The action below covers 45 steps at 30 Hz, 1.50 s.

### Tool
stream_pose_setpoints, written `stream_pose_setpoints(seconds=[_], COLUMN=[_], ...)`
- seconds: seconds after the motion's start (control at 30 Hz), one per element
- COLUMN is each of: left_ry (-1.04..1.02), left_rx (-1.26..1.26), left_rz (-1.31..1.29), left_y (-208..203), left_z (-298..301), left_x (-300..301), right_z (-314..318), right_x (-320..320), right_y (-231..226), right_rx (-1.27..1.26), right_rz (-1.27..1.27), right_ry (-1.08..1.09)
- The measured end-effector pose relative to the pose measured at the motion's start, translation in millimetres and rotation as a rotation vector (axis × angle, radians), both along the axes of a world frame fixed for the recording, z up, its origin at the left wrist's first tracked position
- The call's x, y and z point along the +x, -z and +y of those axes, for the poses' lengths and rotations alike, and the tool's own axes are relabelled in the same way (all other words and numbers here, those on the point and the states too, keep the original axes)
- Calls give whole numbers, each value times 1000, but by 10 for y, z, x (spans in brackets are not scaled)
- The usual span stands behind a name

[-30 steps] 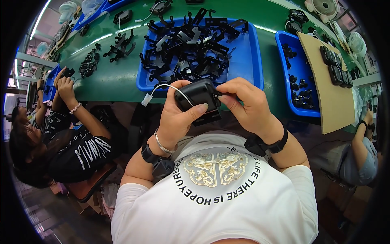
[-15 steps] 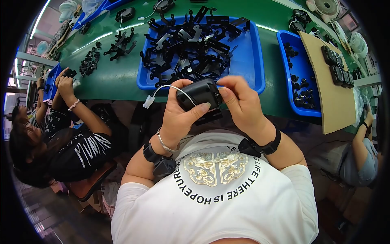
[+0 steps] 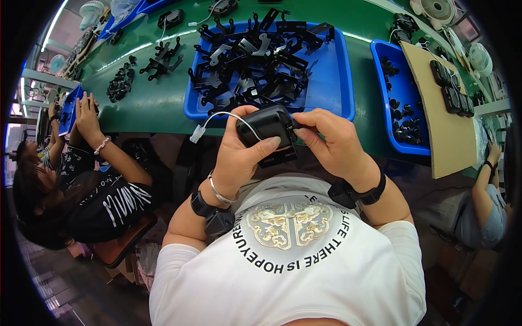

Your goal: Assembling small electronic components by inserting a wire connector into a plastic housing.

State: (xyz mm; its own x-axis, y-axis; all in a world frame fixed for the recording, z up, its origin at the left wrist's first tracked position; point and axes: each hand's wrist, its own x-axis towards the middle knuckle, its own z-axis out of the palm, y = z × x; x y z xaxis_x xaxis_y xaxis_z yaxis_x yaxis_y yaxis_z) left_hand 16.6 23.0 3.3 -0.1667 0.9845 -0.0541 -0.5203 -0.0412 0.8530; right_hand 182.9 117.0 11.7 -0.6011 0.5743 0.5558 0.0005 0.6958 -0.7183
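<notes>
My left hand [image 3: 239, 144] is wrapped round a black plastic housing [image 3: 266, 124], thumb across its near face and fingers behind it. From the housing a white cable [image 3: 222, 113] loops over to the left and ends in a white plug connector [image 3: 198, 133], which hangs free. A black metal bracket [image 3: 278, 157] shows at the housing's lower edge. At the right side of the housing, my right hand [image 3: 326, 136] pinches a small black knob [image 3: 293, 127] between thumb and index finger. The fingertips cover most of that knob.
A blue tray [image 3: 331, 106] of black metal brackets [image 3: 255, 65] stands just beyond my hands. To the right are a blue bin [image 3: 401, 145] of black knobs and a cardboard sheet [image 3: 451, 141] bearing black housings. More brackets and knobs lie left on the green table. Co-workers sit on both sides.
My right hand has shifted slightly right and its fingers have turned at the housing's side. My left hand and the housing are nearly unmoved. The left co-worker's hands have moved.
</notes>
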Motion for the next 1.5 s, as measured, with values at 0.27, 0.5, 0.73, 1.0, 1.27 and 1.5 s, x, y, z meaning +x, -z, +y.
stream_pose_setpoints(seconds=[0.27,0.5,0.73,1.0,1.27,1.5], left_ry=[41,57,64,58,67,46], left_rx=[13,4,1,-11,35,39], left_rz=[-3,35,-46,-49,118,126], left_y=[-44,-5,-57,-16,57,48], left_z=[-2,-9,12,-5,-18,-10], left_x=[-2,-5,36,13,-14,14], right_z=[45,67,-39,-47,78,-21], right_x=[71,62,3,60,155,11], right_y=[-107,-38,57,-51,-123,24], right_rx=[-176,-505,-520,-73,-309,-587], right_rz=[-173,-145,180,16,-239,42], right_ry=[-98,-191,-104,-44,-147,-77])
